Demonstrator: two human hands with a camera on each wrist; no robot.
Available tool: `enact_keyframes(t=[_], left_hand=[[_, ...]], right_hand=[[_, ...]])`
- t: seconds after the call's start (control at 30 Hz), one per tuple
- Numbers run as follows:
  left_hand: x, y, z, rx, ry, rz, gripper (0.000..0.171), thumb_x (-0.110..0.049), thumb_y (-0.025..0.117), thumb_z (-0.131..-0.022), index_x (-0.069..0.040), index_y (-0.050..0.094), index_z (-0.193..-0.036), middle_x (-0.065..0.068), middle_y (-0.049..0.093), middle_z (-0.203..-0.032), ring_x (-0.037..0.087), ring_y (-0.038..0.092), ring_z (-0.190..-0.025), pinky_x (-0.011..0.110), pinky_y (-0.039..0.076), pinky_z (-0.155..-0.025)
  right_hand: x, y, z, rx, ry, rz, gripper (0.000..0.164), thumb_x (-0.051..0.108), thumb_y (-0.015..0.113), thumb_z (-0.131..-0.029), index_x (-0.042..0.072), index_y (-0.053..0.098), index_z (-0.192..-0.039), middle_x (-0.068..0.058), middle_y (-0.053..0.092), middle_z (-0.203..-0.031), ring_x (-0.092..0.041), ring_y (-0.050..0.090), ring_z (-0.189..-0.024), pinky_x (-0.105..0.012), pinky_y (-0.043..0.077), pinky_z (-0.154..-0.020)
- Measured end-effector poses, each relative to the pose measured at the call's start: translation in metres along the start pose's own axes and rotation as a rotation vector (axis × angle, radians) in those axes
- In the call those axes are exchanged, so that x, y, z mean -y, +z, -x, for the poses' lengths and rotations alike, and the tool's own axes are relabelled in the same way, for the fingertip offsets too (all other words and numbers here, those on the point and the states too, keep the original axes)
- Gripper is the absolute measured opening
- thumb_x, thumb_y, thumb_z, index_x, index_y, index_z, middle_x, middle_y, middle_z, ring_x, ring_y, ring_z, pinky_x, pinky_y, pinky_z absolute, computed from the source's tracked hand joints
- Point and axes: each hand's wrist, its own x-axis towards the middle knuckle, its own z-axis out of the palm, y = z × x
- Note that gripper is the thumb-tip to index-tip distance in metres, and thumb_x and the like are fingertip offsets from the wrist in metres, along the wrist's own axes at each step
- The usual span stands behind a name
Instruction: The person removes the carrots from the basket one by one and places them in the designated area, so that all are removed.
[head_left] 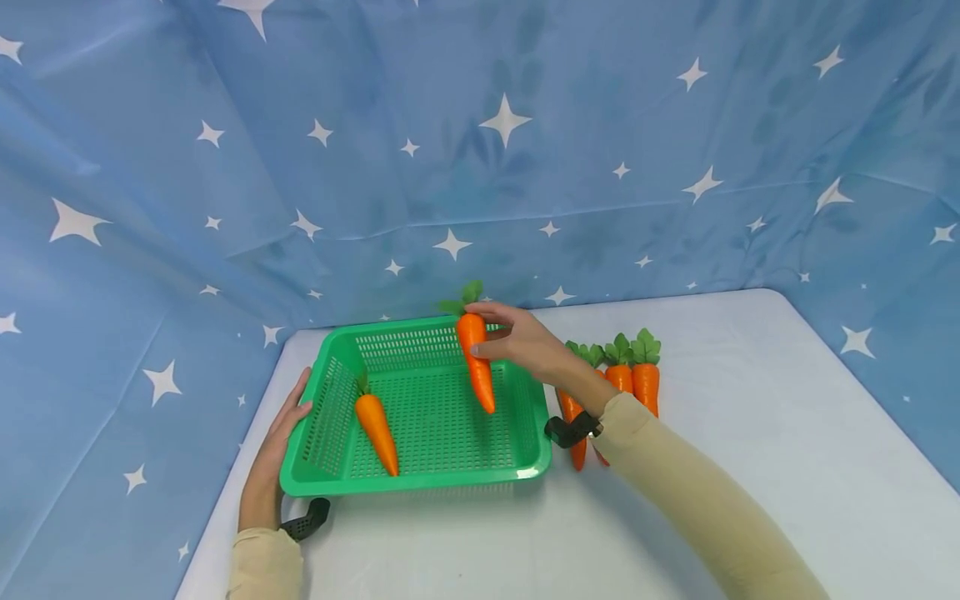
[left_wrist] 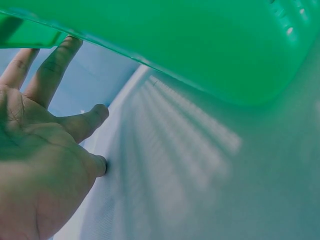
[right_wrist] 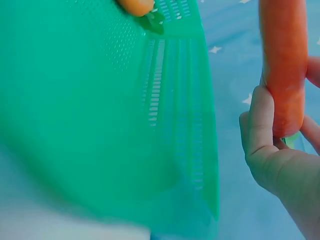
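Note:
My right hand (head_left: 522, 340) pinches an orange carrot (head_left: 476, 360) with green leaves near its top, holding it over the right part of a green plastic basket (head_left: 420, 481). In the right wrist view, the fingers and thumb curl round the thick end of the same carrot (right_wrist: 285, 65). A second, lighter orange carrot (head_left: 377, 433) lies inside the basket at the left. My left hand (head_left: 281, 437) rests along the basket's left rim; in the left wrist view its fingers (left_wrist: 56, 67) are extended, with some fingertips touching the green rim.
Several more leafy carrots (head_left: 645, 386) lie side by side on the white table (head_left: 750, 433), right of the basket and partly hidden by my right forearm. A blue cloth with white stars (head_left: 465, 167) hangs behind and beside the table.

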Motion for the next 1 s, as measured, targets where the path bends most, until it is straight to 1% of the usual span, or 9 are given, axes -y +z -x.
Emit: enact_keyframes(t=[0.03,0.13,0.3,0.53,0.67,0.73,0.8,0.87,1.0], left_hand=[[0.000,0.000,0.000,-0.002,-0.003,0.009,0.065,-0.029,0.040,-0.119,-0.024,0.008,-0.175,0.005,-0.002,-0.180,0.003,0.055,-0.116,0.019,0.050,-0.091],[0.000,0.001,0.000,0.002,0.004,0.003,0.066,-0.028,0.040,-0.119,-0.022,0.006,-0.175,0.006,-0.004,-0.180,0.003,0.052,-0.119,0.019,0.049,-0.093],[0.001,0.000,0.000,0.006,0.006,-0.001,0.065,-0.028,0.040,-0.118,-0.023,0.007,-0.175,0.005,-0.004,-0.180,0.005,0.046,-0.125,0.018,0.047,-0.095],[0.000,0.000,-0.001,0.007,0.023,-0.040,0.066,-0.028,0.040,-0.118,-0.021,0.006,-0.175,0.003,-0.008,-0.180,-0.003,0.027,-0.142,0.017,0.034,-0.103],[0.001,0.000,0.000,0.010,0.020,-0.057,0.065,-0.028,0.039,-0.119,-0.022,0.007,-0.175,0.002,-0.007,-0.180,0.006,0.018,-0.152,0.018,0.034,-0.104],[0.000,0.000,-0.001,0.016,0.022,-0.062,0.065,-0.028,0.038,-0.119,-0.024,0.007,-0.175,0.001,-0.007,-0.180,0.008,0.014,-0.155,0.017,0.033,-0.106],[0.000,0.000,-0.002,0.018,0.018,-0.055,0.065,-0.030,0.039,-0.119,-0.026,0.007,-0.175,0.000,-0.006,-0.180,0.007,0.016,-0.155,0.017,0.034,-0.106],[0.000,0.000,-0.002,0.016,0.014,-0.031,0.065,-0.030,0.039,-0.119,-0.026,0.007,-0.175,0.001,-0.006,-0.180,0.007,0.026,-0.149,0.019,0.038,-0.104],[0.001,-0.002,-0.001,0.013,0.013,-0.015,0.065,-0.029,0.038,-0.119,-0.025,0.006,-0.175,0.003,-0.006,-0.180,0.002,0.037,-0.137,0.018,0.042,-0.100]], right_hand=[[-0.001,-0.002,0.002,-0.004,0.006,-0.007,0.068,0.000,0.072,-0.097,0.008,0.050,-0.161,-0.016,0.048,-0.158,-0.036,0.062,-0.126,-0.048,0.057,-0.099],[-0.005,-0.010,0.006,-0.011,0.021,-0.024,0.068,0.001,0.071,-0.097,0.009,0.049,-0.161,-0.016,0.047,-0.158,-0.037,0.060,-0.127,-0.050,0.055,-0.101],[-0.009,-0.023,0.018,-0.025,0.033,-0.034,0.068,0.004,0.073,-0.097,0.012,0.050,-0.161,-0.013,0.047,-0.158,-0.036,0.061,-0.128,-0.054,0.053,-0.103],[-0.011,-0.039,0.038,-0.032,0.050,-0.047,0.067,0.007,0.072,-0.099,0.013,0.049,-0.161,-0.014,0.050,-0.157,-0.035,0.062,-0.126,-0.046,0.056,-0.099],[-0.018,-0.050,0.048,-0.050,0.065,-0.055,0.067,0.008,0.072,-0.101,0.012,0.047,-0.162,-0.014,0.048,-0.158,-0.033,0.062,-0.126,-0.045,0.058,-0.096],[-0.021,-0.055,0.054,-0.058,0.070,-0.069,0.066,0.006,0.070,-0.101,0.010,0.045,-0.163,-0.015,0.046,-0.159,-0.034,0.062,-0.126,-0.046,0.057,-0.096],[-0.025,-0.061,0.060,-0.068,0.073,-0.071,0.066,0.006,0.069,-0.102,0.008,0.044,-0.163,-0.017,0.044,-0.160,-0.035,0.060,-0.127,-0.045,0.057,-0.098],[-0.027,-0.065,0.065,-0.075,0.076,-0.074,0.066,0.005,0.069,-0.102,0.007,0.043,-0.163,-0.018,0.042,-0.161,-0.038,0.059,-0.129,-0.044,0.056,-0.099],[-0.031,-0.074,0.075,-0.102,0.083,-0.050,0.067,0.007,0.070,-0.101,0.006,0.044,-0.163,-0.019,0.040,-0.163,-0.040,0.053,-0.135,-0.040,0.055,-0.101]])
